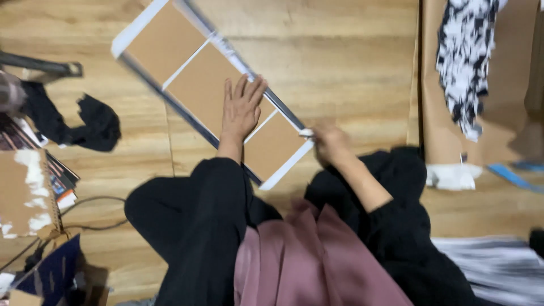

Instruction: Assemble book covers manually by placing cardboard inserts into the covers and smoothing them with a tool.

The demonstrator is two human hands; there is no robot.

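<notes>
Cardboard panel (pixel 198 85) lies slantwise on the wooden floor (pixel 340 51) just beyond my knees. My left hand (pixel 241 110) rests flat and open on its middle section, pinning it. My right hand (pixel 327 141) is closed, pinching a white strip (pixel 306 133) at the panel's near right corner. It looks light, stiff and thin, easily creased; edges seem the best hold.

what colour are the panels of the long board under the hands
Brown, like cardboard, with white edging between and around the panels of the long board; the head view shows it.
</notes>
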